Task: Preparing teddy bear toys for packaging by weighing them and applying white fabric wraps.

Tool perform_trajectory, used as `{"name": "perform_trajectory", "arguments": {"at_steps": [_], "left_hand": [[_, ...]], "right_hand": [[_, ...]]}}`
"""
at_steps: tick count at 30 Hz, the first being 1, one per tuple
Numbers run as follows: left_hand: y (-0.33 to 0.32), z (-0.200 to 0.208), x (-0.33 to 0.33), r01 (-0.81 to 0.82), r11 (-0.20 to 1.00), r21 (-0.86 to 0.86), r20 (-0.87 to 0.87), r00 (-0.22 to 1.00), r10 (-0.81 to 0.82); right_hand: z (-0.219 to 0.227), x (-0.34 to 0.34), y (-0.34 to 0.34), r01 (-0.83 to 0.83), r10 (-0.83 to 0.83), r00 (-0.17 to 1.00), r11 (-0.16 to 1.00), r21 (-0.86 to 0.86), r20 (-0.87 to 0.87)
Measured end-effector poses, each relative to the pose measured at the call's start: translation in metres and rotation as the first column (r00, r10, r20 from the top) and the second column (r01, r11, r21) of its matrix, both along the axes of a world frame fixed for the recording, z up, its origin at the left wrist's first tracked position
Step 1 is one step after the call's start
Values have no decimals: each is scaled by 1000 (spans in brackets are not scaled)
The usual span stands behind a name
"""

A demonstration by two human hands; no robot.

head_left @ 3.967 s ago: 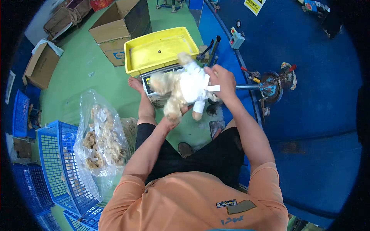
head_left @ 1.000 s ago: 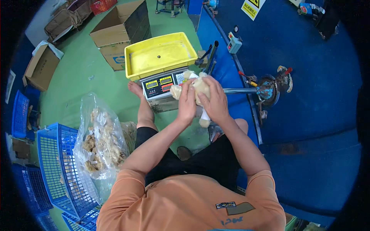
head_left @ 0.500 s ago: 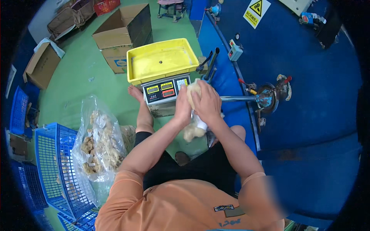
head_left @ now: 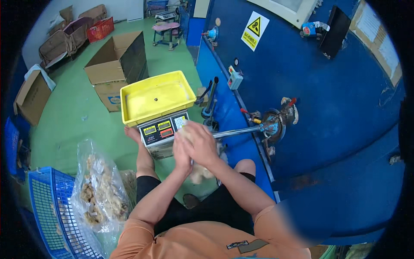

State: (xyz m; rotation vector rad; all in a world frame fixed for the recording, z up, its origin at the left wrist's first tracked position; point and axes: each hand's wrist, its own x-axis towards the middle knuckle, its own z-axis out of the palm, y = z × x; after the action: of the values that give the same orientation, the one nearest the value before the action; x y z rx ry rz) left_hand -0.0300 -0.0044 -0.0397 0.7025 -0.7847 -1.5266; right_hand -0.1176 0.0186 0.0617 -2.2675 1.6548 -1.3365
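My left hand (head_left: 183,153) and my right hand (head_left: 201,144) are pressed together, fingers closed around a fluffy cream plush piece (head_left: 199,173). Part of it shows between the fingers; the rest hangs below the palms. A shiny metal tube (head_left: 238,131) reaches from the blue machine on the right toward my right hand. Whether its end sits inside the piece is hidden. Just beyond my hands stands a weighing scale (head_left: 158,134) with a yellow tray (head_left: 133,117) on top.
At my left, a clear plastic bag (head_left: 103,190) of cream and tan fluffy pieces leans by a blue plastic basket (head_left: 45,203). An open cardboard box (head_left: 105,75) stands behind the scale. Dark upright pipes (head_left: 210,101) rise beside the blue machine wall (head_left: 327,138).
The view has shifted, so the scale and box appear lower and further left. My hands have closed more tightly together over the plush piece, covering more of it.
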Motion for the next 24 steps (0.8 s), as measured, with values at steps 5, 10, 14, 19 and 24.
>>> {"name": "perform_trajectory", "arguments": {"at_steps": [5,10,14,19,24], "left_hand": [[-14,60,-25,152,987,46,439,885,-157],[29,49,-12,-58,990,-130,264,960,90],[30,71,-27,-15,996,-86,318,947,42],[5,37,-31,2,1000,-22,213,977,2],[8,46,-23,108,994,6,-63,992,-107]], "right_hand": [[-11,-44,-7,180,-180,984,983,-45,-12],[-2,-24,-9,68,-67,997,997,-45,28],[-12,-51,-7,29,-19,991,997,-71,135],[-9,-26,-9,93,-94,996,985,-146,-1],[-6,-31,-8,60,-57,998,992,-112,30]]}}
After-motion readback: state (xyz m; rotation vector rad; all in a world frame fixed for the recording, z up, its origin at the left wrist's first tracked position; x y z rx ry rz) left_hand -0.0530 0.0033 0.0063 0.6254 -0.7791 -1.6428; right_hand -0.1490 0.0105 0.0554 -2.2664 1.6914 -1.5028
